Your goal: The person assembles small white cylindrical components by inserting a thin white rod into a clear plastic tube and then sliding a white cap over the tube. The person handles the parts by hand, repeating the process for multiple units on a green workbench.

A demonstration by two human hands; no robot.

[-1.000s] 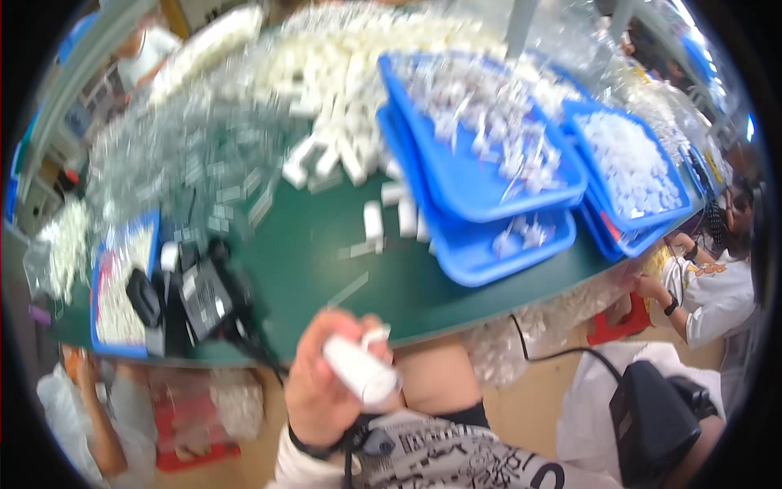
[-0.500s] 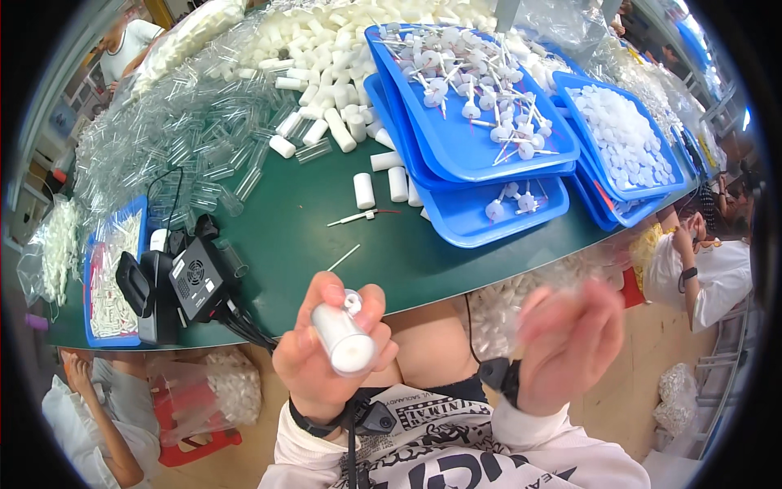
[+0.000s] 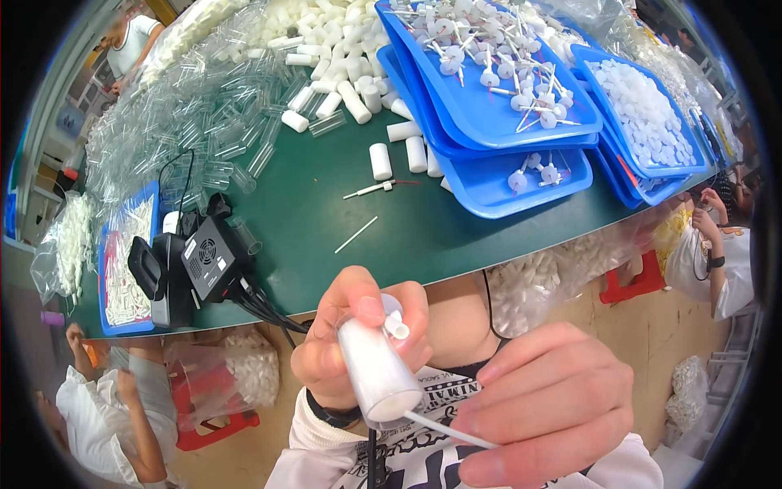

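Left hand (image 3: 350, 342): grip closed around a white tube (image 3: 376, 367), thumb and fingers wrapped on its upper half, held close to the body below the desk (image 3: 326, 220) edge, its open end tilted down toward the right hand.
Right hand (image 3: 542, 407): fingertips pinched shut on a thin white stick (image 3: 448, 430), whose far end meets the lower mouth of the white tube.
Where the work is: in the air between both hands, in front of the person's printed shirt, well apart from the stock on the desk.
Doing this step well: as I judge it, keep the tube steady in the left grip and line the stick with the tube's axis before pushing; a pinch close to the tip would stop the thin stick from bending. A small white plug sits at the tube's top end by the thumb, and pressing there could brace it.
Count, in hand: one tube, one stick.
Count, loose sticks on the desk: two, one plain (image 3: 356, 235), one with a red tip (image 3: 371, 190).
Count, blue trays (image 3: 489, 183): four or more to the right, stacked and overlapping; one holds capped sticks, one white round caps (image 3: 643, 106). A further blue tray (image 3: 122, 261) lies at the left.
Count, white tubes on the desk: too many to count, a heap (image 3: 326, 49) at the far side, plus a heap of clear tubes (image 3: 187, 130).
Other gear: one black device with cables (image 3: 208, 261) near the desk edge.
Other people: one seated lower left (image 3: 106, 416), a hand at the right (image 3: 709, 204).
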